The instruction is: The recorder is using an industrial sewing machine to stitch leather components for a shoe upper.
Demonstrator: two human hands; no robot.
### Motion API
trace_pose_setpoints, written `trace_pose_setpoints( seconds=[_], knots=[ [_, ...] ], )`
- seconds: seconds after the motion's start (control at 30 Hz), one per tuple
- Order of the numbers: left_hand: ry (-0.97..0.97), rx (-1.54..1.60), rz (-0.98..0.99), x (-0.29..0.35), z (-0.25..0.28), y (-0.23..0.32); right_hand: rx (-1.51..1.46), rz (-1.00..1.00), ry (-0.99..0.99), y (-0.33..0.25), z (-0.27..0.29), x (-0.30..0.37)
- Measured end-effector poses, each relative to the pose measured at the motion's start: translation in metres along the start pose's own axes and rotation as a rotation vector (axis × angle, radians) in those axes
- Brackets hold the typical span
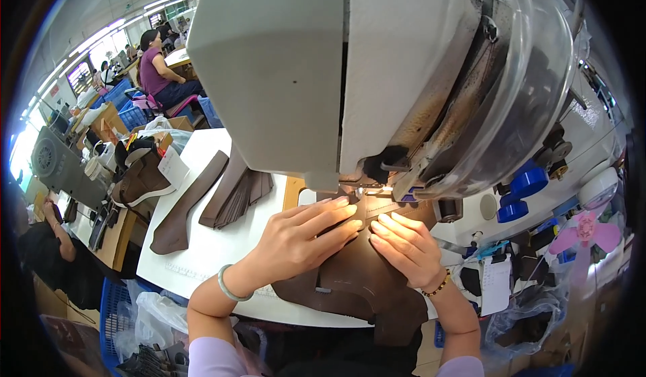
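Observation:
A brown shoe-upper piece [353,276], apparently leather, lies at the front of a sewing machine [276,81], lit by its lamp. Its near edge hangs over the table's front. My left hand [296,234] rests on the piece's left side, fingers stretched toward the needle area and slightly apart; its thumb is hidden. My right hand [408,250] lies on the right side with extended fingers, tips close to the left hand's. Both hands press on the material beside the stitching spot. The machine head and glare hide the needle itself.
Left on the white table [178,269] are a fanned stack of brown pieces [239,192] and one separate brown piece [188,209]. Beyond stands a brown shoe [142,180]. Blue thread spools [521,188] and a pink fan [585,232] are at right. Other people sit far left.

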State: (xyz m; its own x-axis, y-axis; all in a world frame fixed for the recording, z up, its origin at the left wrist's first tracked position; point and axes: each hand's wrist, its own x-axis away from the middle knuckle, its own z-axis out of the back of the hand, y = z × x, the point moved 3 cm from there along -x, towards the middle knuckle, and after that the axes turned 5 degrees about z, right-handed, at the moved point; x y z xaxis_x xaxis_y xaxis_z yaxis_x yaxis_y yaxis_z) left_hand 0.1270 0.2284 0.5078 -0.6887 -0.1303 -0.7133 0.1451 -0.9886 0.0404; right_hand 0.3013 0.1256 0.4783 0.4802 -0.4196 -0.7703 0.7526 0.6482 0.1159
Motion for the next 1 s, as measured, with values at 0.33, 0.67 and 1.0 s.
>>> trace_pose_setpoints(
  seconds=[0.33,0.67,1.0],
  knots=[
    [0.02,0.007,0.009,-0.002,0.001,0.0,0.075,0.05,0.062,0.004,-0.005,0.0],
    [-0.004,0.014,0.062,-0.005,-0.001,-0.004,0.028,0.022,0.051,0.011,-0.005,0.0],
    [0.024,0.032,0.064,-0.005,-0.002,-0.004,0.008,-0.01,0.066,0.01,-0.006,-0.001]
  ],
)
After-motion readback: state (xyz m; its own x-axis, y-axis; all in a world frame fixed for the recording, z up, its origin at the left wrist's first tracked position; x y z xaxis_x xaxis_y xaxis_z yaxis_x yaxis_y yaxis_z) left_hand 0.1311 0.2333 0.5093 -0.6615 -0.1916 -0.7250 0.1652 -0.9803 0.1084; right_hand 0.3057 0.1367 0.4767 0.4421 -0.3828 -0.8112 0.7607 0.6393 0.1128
